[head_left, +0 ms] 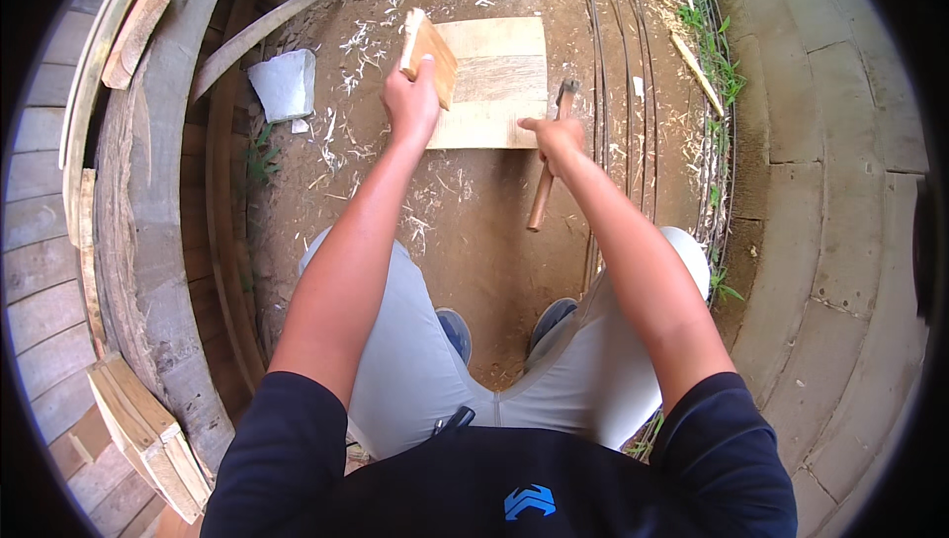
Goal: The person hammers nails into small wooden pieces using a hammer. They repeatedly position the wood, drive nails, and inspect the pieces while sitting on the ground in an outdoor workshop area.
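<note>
My left hand (410, 108) is closed around a small flat wooden board (432, 56), which it holds tilted over the left edge of a pale panel. That panel (502, 79) is made of several boards side by side, the middle one darker and rougher. At its near right corner, my right hand (560, 146) grips a hammer (540, 204) by its wooden handle. The dark metal head points away from me and the handle's end towards me. My right index finger is stretched out over the panel's near edge; whether it touches the wood I cannot tell.
Wood shavings lie scattered over the dirt ground (474, 232). A pale stone block (285, 85) sits at left, near a thick timber beam (163, 242) with board offcuts (148, 429). Dark cables (647, 93) run along the right, beside weeds and a block wall (840, 192).
</note>
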{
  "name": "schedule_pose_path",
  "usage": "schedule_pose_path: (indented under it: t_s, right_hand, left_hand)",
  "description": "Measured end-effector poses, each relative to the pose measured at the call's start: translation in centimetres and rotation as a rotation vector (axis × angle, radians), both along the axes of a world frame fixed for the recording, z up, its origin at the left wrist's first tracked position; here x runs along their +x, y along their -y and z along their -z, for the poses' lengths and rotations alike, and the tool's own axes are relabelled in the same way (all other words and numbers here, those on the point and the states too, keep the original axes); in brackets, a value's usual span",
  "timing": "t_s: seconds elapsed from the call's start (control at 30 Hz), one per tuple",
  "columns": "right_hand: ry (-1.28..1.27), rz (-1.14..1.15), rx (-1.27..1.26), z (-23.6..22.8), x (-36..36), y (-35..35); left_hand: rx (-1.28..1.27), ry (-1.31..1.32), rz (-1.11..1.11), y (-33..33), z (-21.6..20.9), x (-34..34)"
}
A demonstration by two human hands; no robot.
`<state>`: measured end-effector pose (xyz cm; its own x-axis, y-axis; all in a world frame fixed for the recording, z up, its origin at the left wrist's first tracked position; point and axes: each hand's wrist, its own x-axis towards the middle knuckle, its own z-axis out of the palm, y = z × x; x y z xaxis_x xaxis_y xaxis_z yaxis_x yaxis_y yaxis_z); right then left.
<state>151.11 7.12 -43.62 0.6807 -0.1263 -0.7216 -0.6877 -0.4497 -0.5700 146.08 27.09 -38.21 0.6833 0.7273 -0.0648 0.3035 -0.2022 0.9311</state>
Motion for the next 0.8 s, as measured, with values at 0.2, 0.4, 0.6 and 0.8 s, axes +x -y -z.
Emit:
schedule_pose_path:
  t_s: [0.2,0.4,0.6,0.8]
  right_hand:
    - [-0.051,0.33,0.034,2.9,-3.4,-1.6]
    - [-0.086,0.451,0.139,3.3,-2.8,-0.2]
    - [-0.05,0.503,0.039,2.9,-3.8,2.5]
    - [-0.229,0.58,0.086,3.3,-6.4,6.7]
  left_hand:
    - [0.069,-0.001,-0.061,-0.9,-0.6,-0.5]
    - [0.023,0.043,0.048,1.1,-1.0,-0.2]
    - [0.007,0.02,0.145,3.2,-0.8,0.5]
    - [-0.011,0.02,0.368,5.9,1.0,0.8]
